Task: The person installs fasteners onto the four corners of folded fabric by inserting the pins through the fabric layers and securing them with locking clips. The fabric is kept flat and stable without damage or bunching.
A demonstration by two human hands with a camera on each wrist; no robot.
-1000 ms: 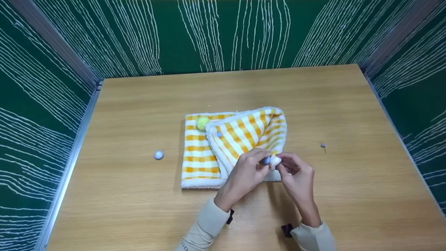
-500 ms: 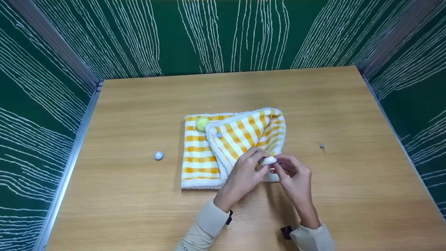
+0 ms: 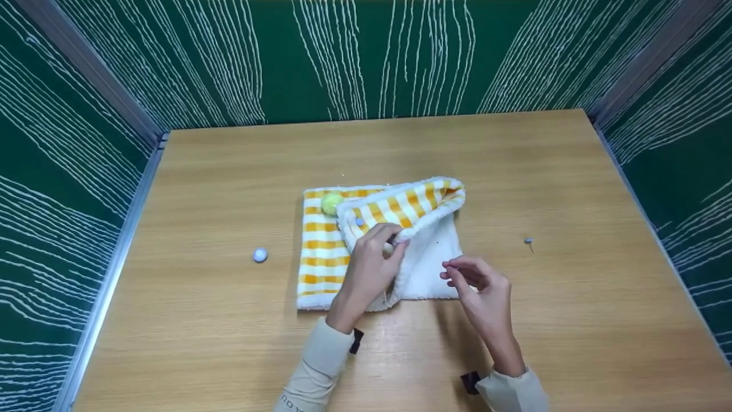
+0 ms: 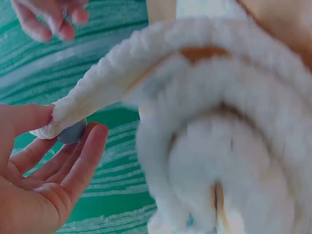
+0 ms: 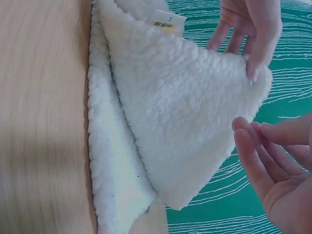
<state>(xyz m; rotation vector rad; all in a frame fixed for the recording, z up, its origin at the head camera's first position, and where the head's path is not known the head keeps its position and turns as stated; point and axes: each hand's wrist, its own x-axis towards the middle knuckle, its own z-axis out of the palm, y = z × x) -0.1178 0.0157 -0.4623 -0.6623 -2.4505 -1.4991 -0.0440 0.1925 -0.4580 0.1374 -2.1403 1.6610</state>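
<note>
A folded yellow-and-white checked cloth (image 3: 326,252) with white fleece lining lies in the middle of the table. My left hand (image 3: 369,266) pinches a corner of its upper flap, raised and turned over so the fleece (image 5: 165,102) shows. At that corner, in the left wrist view, a blue-grey round knob (image 4: 73,131) sits between the fingers and the cloth edge. My right hand (image 3: 483,292) hovers apart from the cloth at its lower right, thumb and fingertips close together, with nothing visible between them. Another small blue knob (image 3: 359,222) sits on the flap, beside a yellow-green fuzzy ball (image 3: 331,203).
A pale blue ball (image 3: 260,254) lies on the wooden table (image 3: 200,343) to the left. A pin with a blue round head (image 3: 528,241) lies to the right. A printed label (image 5: 168,22) sticks out of the fleece. Green walls with white streaks surround the table.
My left hand has moved left and up, pulling the pinched corner away from my right hand and folding the flap back to bare the white fleece. My right hand has let go, staying in place.
</note>
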